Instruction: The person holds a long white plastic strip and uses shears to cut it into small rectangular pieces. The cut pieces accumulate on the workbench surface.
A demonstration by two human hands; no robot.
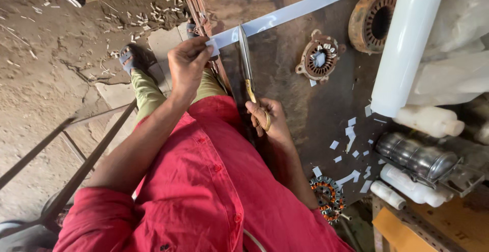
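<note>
While the left hand (187,64) is pinching the near end of a long white strip (285,13) between closed fingers, the right hand (267,119) is gripping the brass handles of one pair of scissors (245,58), whose blades are standing across the strip just beside that pinch. The strip is lying flat along the dark counter (305,104) and appears thin, light and flexible, likely slippery; holding it close to the cut line looks soundest, as it would sag farther out. Counted: one strip, one scissors, one white roll (407,43), three wound metal motor parts, three white bottles, one steel canister (417,157), and many small white offcuts (351,132) lying scattered.
</note>
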